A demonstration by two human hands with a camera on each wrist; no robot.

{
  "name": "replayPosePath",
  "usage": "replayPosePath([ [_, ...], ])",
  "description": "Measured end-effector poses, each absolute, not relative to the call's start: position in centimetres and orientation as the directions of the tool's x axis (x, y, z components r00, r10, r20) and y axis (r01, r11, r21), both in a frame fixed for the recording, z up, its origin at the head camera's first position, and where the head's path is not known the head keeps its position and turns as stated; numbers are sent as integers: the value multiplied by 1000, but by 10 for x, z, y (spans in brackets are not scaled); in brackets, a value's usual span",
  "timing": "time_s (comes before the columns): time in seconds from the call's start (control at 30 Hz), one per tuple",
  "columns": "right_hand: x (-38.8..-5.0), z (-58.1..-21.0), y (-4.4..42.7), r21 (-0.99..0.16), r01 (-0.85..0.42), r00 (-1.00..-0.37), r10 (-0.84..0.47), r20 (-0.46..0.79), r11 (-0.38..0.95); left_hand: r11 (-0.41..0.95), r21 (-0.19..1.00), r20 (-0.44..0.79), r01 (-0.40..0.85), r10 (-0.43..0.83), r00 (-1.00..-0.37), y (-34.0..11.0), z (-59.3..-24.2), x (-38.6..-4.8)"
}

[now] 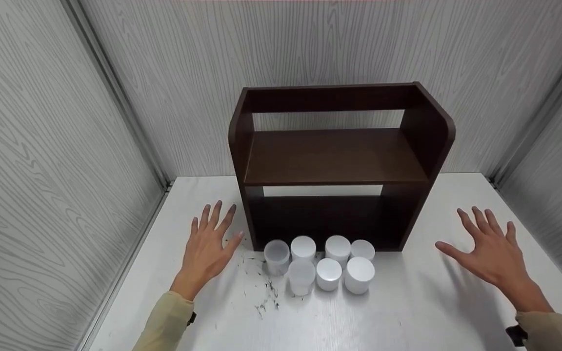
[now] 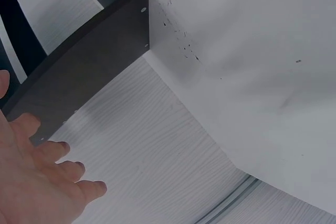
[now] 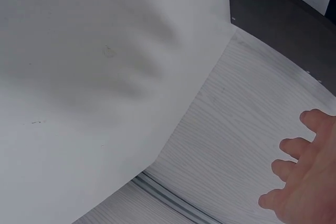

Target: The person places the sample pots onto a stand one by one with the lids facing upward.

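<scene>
In the head view my left hand (image 1: 207, 251) hovers left of a dark brown two-tier shelf (image 1: 339, 156), its fingers spread and holding nothing. My right hand (image 1: 494, 253) is held out on the other side, also spread and free of any object. Between them, at the shelf's front foot, stand several small round containers in two rows. Some are opaque white, such as the jar (image 1: 359, 274) at front right; others look translucent, like the cup (image 1: 277, 256) at far left. Each wrist view shows spread fingers beside a side panel of the shelf (image 2: 100, 61).
The shelf stands on a white table (image 1: 398, 312) against a wood-grained back wall (image 1: 173, 97). Grained side walls rise at left (image 1: 32, 170) and right (image 1: 559, 161). Dark scuff marks (image 1: 270, 292) lie on the tabletop near the containers.
</scene>
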State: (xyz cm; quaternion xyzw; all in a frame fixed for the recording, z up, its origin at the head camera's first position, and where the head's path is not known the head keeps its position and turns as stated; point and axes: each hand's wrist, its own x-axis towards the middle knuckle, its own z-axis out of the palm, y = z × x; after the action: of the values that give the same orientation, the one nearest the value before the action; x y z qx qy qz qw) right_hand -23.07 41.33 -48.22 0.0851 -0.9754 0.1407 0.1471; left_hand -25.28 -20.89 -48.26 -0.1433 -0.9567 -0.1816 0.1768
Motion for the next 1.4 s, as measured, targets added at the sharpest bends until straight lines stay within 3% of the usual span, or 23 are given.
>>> replayPosePath([
  [0.37, -200, -480, 393, -336, -251, -911, -104, 400, 908, 866, 348, 423, 359, 197, -885, -199, -481, -236],
  [0.8, -170, -480, 344, -600, -289, -898, 6, 440, 746, 694, 618, 443, 370, 82, -893, -175, -475, -224],
  [1.0, -173, -489, 325, -661, -234, -946, -9, 324, 713, 589, 713, 450, 380, 31, -893, -165, -476, -225],
  [1.4, -202, -513, 304, -867, -235, -967, -198, 161, 440, 394, 845, 400, 361, -17, -916, -162, -482, -242],
])
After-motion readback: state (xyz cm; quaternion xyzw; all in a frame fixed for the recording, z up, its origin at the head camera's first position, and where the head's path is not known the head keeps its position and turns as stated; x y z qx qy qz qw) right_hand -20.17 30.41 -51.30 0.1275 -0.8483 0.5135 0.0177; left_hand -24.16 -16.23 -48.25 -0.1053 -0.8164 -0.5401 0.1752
